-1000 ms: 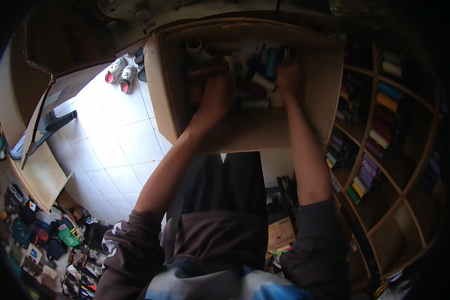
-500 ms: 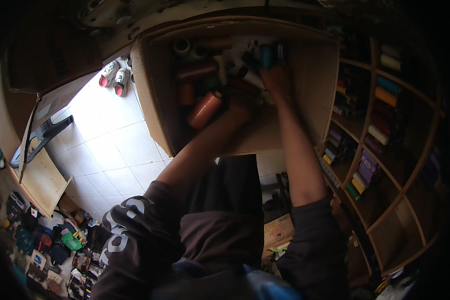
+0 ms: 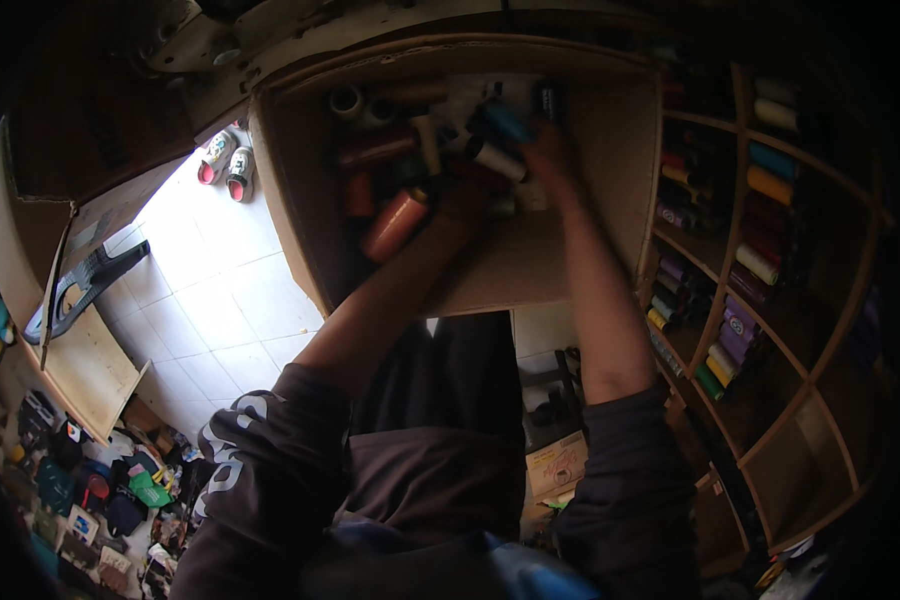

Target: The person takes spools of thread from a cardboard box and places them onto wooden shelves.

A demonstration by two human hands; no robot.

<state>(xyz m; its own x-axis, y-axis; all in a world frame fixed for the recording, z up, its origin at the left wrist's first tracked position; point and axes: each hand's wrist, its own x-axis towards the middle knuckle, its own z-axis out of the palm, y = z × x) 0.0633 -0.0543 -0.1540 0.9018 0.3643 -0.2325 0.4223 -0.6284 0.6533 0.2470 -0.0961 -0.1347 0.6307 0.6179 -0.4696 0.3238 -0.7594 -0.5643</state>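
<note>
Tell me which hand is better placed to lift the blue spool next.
The right hand, I'd judge: it is close by the blue spool, though contact is unclear. The left hand is lower in the picture, nearer the orange spool.

Box (image 3: pixel 515 268): bare patch at its near side, between left forearm (image 3: pixel 395 285) and right forearm (image 3: pixel 595 280), passable. Slim gap along box's right wall. Spools (image 3: pixel 429 145) block box's left and far side.

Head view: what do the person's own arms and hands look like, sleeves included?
The left sleeve is dark and loose with large pale lettering; the right sleeve is dark and plain where seen. Both end near the elbows, leaving the forearms bare. No glove shows on the left hand or right hand; shadow blurs detail.
</note>
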